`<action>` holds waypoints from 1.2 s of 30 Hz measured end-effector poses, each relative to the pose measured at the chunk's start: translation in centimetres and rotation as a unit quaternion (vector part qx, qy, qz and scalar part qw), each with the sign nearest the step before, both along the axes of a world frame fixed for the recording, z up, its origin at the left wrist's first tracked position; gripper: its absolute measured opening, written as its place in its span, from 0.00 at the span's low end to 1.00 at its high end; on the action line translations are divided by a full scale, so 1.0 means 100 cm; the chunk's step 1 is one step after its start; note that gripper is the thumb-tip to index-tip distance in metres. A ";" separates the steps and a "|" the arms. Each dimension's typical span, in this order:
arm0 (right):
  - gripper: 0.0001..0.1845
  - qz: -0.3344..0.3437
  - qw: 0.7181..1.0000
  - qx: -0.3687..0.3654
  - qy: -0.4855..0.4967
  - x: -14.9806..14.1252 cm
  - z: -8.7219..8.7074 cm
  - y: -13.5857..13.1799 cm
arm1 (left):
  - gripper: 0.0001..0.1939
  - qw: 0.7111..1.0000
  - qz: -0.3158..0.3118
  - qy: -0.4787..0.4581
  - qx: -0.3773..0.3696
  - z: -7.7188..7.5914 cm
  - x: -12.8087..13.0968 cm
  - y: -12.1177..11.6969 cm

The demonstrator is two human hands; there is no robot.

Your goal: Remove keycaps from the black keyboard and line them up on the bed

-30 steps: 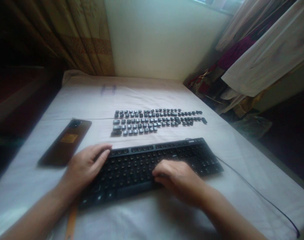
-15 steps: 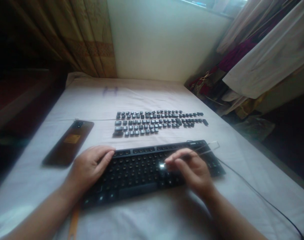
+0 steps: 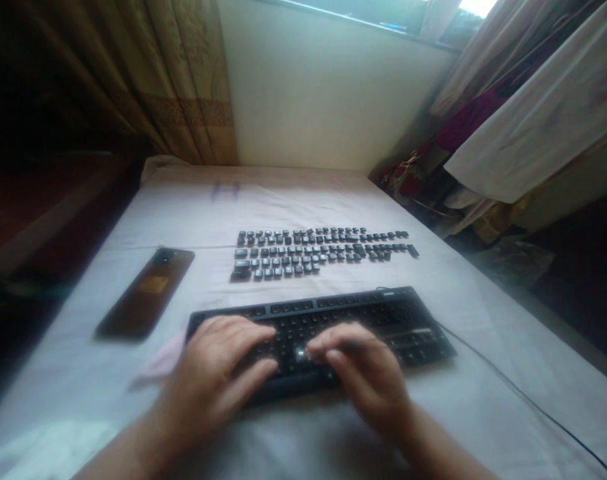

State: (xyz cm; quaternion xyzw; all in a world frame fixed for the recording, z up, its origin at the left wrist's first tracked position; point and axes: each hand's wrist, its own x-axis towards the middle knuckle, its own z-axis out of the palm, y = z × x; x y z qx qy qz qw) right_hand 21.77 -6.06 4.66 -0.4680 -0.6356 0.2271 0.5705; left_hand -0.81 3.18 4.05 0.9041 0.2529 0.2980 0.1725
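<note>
A black keyboard (image 3: 383,313) with its keycaps taken off lies on the white-covered table (image 3: 483,427). My left hand (image 3: 218,377) rests on the keyboard's left part, fingers stretched forward and lying on it. My right hand (image 3: 366,373) hovers over the middle, fingertips pinched together close to a small bright spot (image 3: 300,353) on the board. What the fingers hold, if anything, I cannot make out. Loose black keycaps (image 3: 323,250) lie in three rows beyond the keyboard.
A dark phone (image 3: 146,293) lies left of the keyboard, with a pink cloth (image 3: 158,363) nearer to me. The keyboard's cable (image 3: 523,393) runs off to the right front. Curtains hang at the back left; clothes (image 3: 483,100) hang to the right.
My left hand slid from the keyboard's left edge onto the keys. My right hand moved left and nearer, towards the middle of the board. The view tilted slightly.
</note>
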 end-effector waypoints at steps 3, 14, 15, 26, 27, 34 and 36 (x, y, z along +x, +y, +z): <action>0.12 0.020 1.000 0.002 -0.001 -0.006 0.002 -0.001 | 0.17 0.997 -0.023 -0.013 -0.073 0.001 0.008 -0.015; 0.20 0.055 0.998 0.021 -0.018 -0.014 0.003 -0.003 | 0.07 0.951 0.010 -0.017 -0.308 0.010 0.014 -0.024; 0.20 0.048 0.998 0.026 -0.020 -0.014 0.003 -0.003 | 0.07 0.945 0.016 -0.016 -0.326 0.010 0.014 -0.024; 0.13 0.017 0.990 0.027 -0.140 -0.011 0.006 0.000 | 0.07 0.897 0.024 -0.073 -0.435 0.014 0.016 -0.021; 0.12 0.019 0.987 0.023 -0.156 -0.012 0.005 0.001 | 0.07 0.895 0.022 -0.074 -0.440 0.014 0.015 -0.021; 0.07 0.018 0.979 0.049 -0.198 -0.014 -0.004 0.007 | 0.04 0.907 0.032 -0.045 -0.417 0.012 0.018 -0.022; 0.08 0.014 0.975 0.058 -0.213 -0.014 -0.007 0.008 | 0.04 0.920 0.041 -0.035 -0.388 0.013 0.018 -0.022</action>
